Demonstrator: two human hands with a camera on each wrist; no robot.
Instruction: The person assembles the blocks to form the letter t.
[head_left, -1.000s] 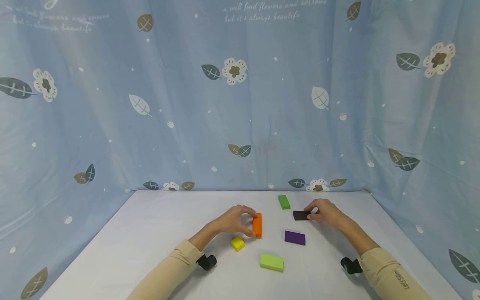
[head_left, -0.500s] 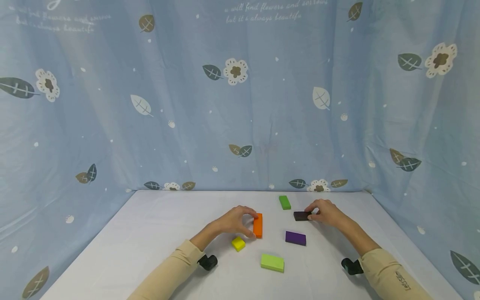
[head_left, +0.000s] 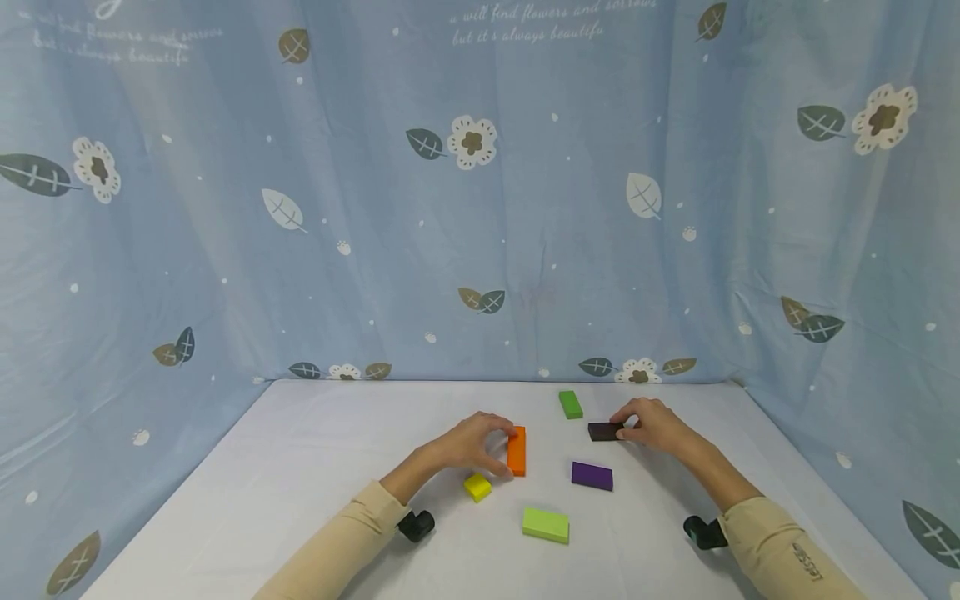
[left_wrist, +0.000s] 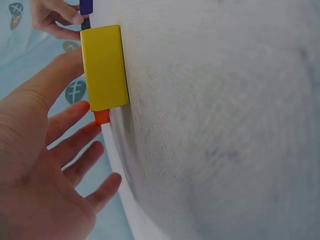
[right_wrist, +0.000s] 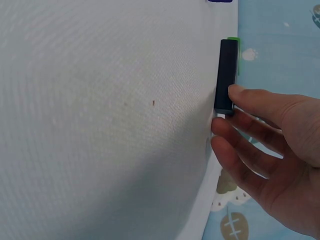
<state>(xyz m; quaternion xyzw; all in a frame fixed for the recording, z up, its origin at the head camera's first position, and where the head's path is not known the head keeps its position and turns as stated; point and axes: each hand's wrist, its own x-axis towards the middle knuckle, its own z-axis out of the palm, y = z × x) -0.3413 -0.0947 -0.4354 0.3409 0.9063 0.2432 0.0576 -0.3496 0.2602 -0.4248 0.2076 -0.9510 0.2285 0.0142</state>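
Observation:
My left hand (head_left: 474, 442) spans the long orange block (head_left: 517, 452), forefinger at its far end and thumb at its near end. In the left wrist view, a yellow block (left_wrist: 105, 67) hides most of that orange block, and the other fingers spread loosely. My right hand (head_left: 651, 427) pinches the right end of a black block (head_left: 602, 432) between thumb and fingers. The right wrist view has the thumb on the near end of this black block (right_wrist: 226, 75). Both blocks lie at the white tabletop.
Just left of the orange block's near end sits the yellow block (head_left: 477, 487). A purple block (head_left: 592, 476) lies between the hands, a lime green block (head_left: 546, 525) nearer, and a green block (head_left: 571, 405) farther back. A blue patterned curtain (head_left: 480, 208) borders the white table (head_left: 315, 433).

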